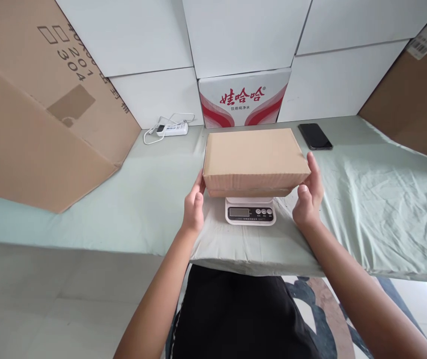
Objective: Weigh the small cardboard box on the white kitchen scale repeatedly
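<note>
Two hands point(194, 207) point(308, 197) flanking scale-top box point(254, 159)

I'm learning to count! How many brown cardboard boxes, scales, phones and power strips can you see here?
Brown cardboard boxes: 3 (small box over the scale, held by the left hand and right hand; big box at left; box at right)
Scales: 1
Phones: 1
Power strips: 1
Total: 6
</note>
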`<control>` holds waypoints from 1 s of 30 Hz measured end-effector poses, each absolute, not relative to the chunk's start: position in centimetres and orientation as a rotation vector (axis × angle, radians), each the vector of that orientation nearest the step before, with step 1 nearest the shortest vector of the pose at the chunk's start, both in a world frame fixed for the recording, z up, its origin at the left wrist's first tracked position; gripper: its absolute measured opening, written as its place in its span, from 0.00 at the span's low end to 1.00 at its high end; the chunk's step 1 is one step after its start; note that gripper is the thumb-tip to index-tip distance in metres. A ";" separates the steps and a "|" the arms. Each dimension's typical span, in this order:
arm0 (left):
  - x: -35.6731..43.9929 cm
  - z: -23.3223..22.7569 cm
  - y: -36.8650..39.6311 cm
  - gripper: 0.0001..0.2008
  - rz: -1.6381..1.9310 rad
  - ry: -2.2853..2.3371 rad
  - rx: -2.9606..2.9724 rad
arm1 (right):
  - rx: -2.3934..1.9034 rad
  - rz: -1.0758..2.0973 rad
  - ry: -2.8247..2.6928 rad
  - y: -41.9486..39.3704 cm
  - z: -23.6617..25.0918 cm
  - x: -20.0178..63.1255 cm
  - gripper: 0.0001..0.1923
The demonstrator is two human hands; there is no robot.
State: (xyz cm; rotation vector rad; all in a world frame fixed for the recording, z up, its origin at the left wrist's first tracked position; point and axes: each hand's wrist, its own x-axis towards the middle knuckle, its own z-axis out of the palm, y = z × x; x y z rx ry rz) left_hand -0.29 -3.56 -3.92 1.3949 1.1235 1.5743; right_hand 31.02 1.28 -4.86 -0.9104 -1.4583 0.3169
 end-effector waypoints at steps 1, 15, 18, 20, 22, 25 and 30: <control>-0.2 -3.9 -3.6 0.45 1.552 1.111 1.408 | -0.916 0.324 -1.468 1.2 -4.7 30.9 0.44; -0.9 0.9 6.2 0.48 1.524 0.892 1.446 | -0.837 0.204 -1.524 9.1 0.7 30.1 0.49; 0.1 -1.2 10.0 0.50 1.559 0.941 1.370 | -0.939 0.270 -1.536 12.1 -1.1 28.8 0.53; 0.5 -2.8 11.4 0.51 1.552 0.968 1.320 | -0.986 0.319 -1.545 12.9 -2.4 28.3 0.55; 0.7 -3.9 11.8 0.52 1.526 0.998 1.282 | -1.000 0.363 -1.543 13.0 -3.3 28.3 0.56; 0.8 -4.6 11.6 0.52 1.485 1.053 1.246 | -1.027 0.433 -1.542 12.7 -3.6 28.5 0.54; 1.0 -4.4 10.8 0.50 1.454 1.074 1.259 | -1.083 0.539 -1.519 12.5 -3.4 28.6 0.51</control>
